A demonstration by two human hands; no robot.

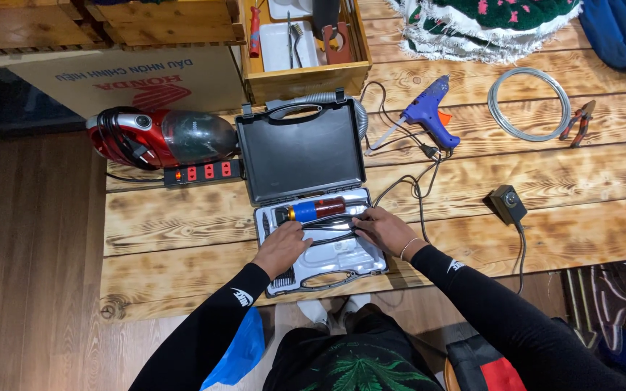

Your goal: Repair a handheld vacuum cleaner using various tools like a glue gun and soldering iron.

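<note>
An open grey plastic tool case (301,152) lies on the wooden table (545,181) in front of me. In its white tray rests an orange, blue and black rotary tool (313,210) with black cable beside it. My left hand (282,248) lies flat on the tray just below the tool's black nose. My right hand (382,228) rests on the tray's right side, its fingers on the black cable (331,219). Whether either hand grips anything is unclear.
A red hand vacuum (157,136) and a black power strip (204,172) lie left of the case. A blue glue gun (430,110), wire coil (529,103), red pliers (579,122) and black adapter (507,204) lie right. A wooden box (306,72) stands behind.
</note>
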